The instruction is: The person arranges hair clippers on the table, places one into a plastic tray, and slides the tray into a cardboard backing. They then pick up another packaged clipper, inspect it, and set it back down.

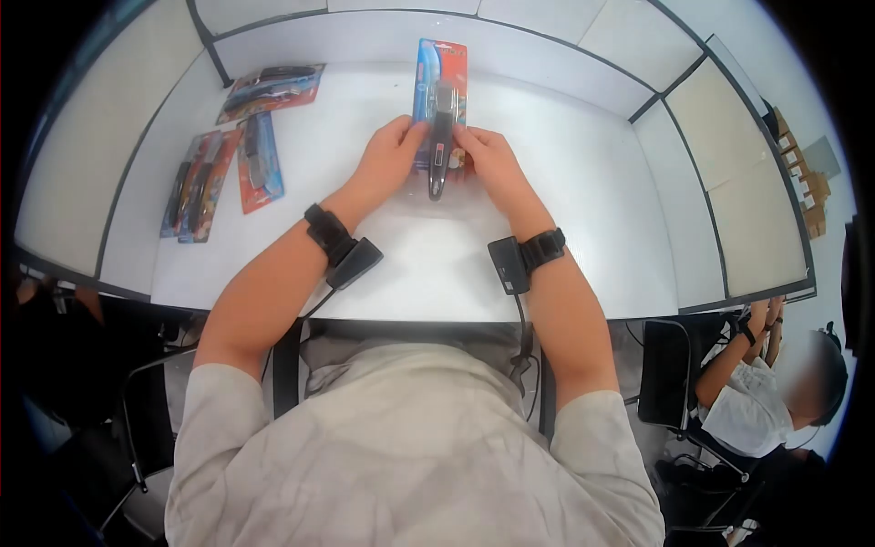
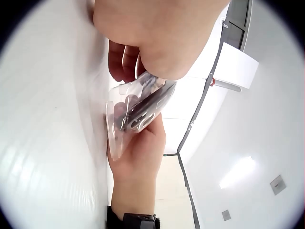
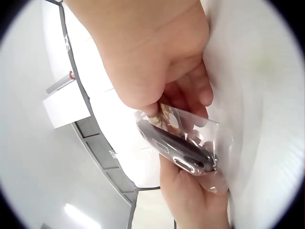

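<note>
A blister pack (image 1: 441, 128) with a red and blue card stands out over the table in front of me. Under its clear plastic lies a long black-handled tool, its exact kind not clear. My left hand (image 1: 390, 157) pinches the pack's left edge, thumb in front and fingers behind the card. At the opposite edge, my right hand (image 1: 498, 166) grips it the same way. From the left wrist, the clear plastic lower end (image 2: 116, 129) shows close to the white surface. In the right wrist view the black handle (image 3: 176, 148) slants between both hands (image 3: 157, 62).
More blister packs lie at the left of the white table (image 1: 565, 228): one pack (image 1: 271, 89) at the back, another pack (image 1: 261, 164) nearer, and overlapping packs (image 1: 199, 187) farther left. Pale partition panels (image 1: 365, 41) enclose the table. A seated person (image 1: 756, 392) is at the far right.
</note>
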`<state>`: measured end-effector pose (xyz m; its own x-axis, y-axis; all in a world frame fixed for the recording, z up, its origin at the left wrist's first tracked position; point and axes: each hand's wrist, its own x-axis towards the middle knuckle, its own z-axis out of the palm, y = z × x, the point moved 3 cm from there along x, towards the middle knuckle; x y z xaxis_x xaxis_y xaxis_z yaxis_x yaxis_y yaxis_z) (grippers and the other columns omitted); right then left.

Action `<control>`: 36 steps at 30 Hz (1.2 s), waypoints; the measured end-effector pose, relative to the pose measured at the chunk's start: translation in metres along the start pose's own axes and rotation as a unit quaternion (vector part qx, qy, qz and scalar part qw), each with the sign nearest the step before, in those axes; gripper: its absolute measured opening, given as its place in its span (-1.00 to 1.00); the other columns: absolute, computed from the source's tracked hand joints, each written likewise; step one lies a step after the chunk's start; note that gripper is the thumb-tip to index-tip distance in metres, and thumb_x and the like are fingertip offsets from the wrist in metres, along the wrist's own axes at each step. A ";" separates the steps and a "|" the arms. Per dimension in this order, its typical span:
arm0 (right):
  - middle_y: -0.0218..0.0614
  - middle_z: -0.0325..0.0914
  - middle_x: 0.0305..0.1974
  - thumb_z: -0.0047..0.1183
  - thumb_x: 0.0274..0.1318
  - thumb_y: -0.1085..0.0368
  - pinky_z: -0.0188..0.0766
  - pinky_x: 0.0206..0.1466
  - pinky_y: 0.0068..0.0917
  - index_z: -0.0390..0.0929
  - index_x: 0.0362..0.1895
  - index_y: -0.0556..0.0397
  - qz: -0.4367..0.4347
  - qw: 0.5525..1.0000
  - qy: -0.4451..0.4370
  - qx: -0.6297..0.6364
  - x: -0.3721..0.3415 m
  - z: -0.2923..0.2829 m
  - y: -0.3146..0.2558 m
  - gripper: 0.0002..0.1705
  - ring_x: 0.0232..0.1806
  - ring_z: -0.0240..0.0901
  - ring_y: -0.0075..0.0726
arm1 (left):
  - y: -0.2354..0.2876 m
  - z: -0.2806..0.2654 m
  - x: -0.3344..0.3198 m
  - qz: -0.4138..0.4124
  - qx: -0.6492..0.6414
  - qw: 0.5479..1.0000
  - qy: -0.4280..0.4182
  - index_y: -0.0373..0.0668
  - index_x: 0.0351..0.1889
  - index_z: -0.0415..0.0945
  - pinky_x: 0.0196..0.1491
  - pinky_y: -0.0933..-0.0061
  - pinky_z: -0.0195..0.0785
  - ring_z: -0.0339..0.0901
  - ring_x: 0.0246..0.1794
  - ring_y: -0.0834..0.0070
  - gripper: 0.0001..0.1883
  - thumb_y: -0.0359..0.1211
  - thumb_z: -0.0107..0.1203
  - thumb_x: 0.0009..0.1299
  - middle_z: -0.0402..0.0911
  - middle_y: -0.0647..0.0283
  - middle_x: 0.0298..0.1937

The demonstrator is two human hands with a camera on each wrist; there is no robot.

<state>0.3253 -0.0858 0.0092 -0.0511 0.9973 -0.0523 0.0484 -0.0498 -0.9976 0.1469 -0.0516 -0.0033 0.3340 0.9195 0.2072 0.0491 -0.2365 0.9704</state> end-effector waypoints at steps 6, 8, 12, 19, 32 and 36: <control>-0.30 0.59 -0.20 -0.01 0.53 0.01 0.62 -0.27 -0.45 0.64 -0.07 0.24 0.000 1.000 0.001 0.009 -0.003 0.001 -0.002 -0.52 -0.28 0.58 -0.42 | -0.002 0.000 0.001 -0.002 0.011 1.000 -0.006 -0.24 -0.17 0.51 -0.31 0.51 0.38 0.44 -0.37 0.65 -0.69 -0.19 -0.05 0.68 0.54 0.37 -0.35; -0.31 0.58 -0.22 -0.01 0.53 0.02 0.61 -0.26 -0.46 0.64 -0.07 0.24 -0.003 1.000 0.001 0.017 -0.005 0.002 -0.004 -0.53 -0.28 0.57 -0.42 | -0.008 0.000 0.004 0.018 0.018 1.000 -0.006 -0.23 -0.23 0.46 -0.38 0.48 0.42 0.45 -0.43 0.61 -0.68 -0.18 -0.05 0.67 0.51 0.34 -0.38; -0.32 0.58 -0.22 -0.02 0.53 0.03 0.60 -0.27 -0.46 0.64 -0.09 0.24 -0.016 1.000 -0.009 0.000 -0.005 0.001 -0.005 -0.54 -0.28 0.57 -0.42 | 0.000 0.001 -0.001 -0.005 -0.006 1.000 -0.010 -0.25 -0.20 0.46 -0.41 0.48 0.42 0.48 -0.44 0.61 -0.68 -0.18 -0.06 0.67 0.53 0.32 -0.38; -0.45 0.53 -0.34 -0.03 0.53 -0.01 0.45 -0.34 -0.55 0.63 -0.19 0.11 -0.016 1.000 0.005 0.004 -0.006 0.005 -0.005 -0.56 -0.41 0.53 -0.51 | -0.002 0.001 0.001 -0.012 -0.001 1.000 -0.006 -0.28 -0.15 0.49 -0.42 0.46 0.42 0.50 -0.44 0.58 -0.67 -0.18 -0.06 0.67 0.56 0.28 -0.36; -0.41 0.57 -0.30 -0.04 0.54 0.01 0.51 -0.32 -0.53 0.64 -0.09 0.17 -0.025 1.000 -0.006 -0.011 -0.001 0.000 0.001 -0.55 -0.33 0.59 -0.45 | -0.002 0.002 -0.001 -0.005 -0.013 1.000 -0.008 -0.27 -0.17 0.51 -0.40 0.47 0.39 0.45 -0.46 0.60 -0.67 -0.16 -0.04 0.66 0.52 0.30 -0.38; -0.38 0.58 -0.25 -0.04 0.53 0.01 0.54 -0.29 -0.51 0.64 -0.06 0.16 -0.019 1.000 -0.006 -0.001 -0.002 0.000 0.000 -0.56 -0.30 0.60 -0.44 | -0.003 0.000 0.001 -0.019 0.011 1.000 -0.012 -0.26 -0.16 0.51 -0.38 0.48 0.39 0.45 -0.45 0.61 -0.67 -0.17 -0.04 0.66 0.53 0.30 -0.38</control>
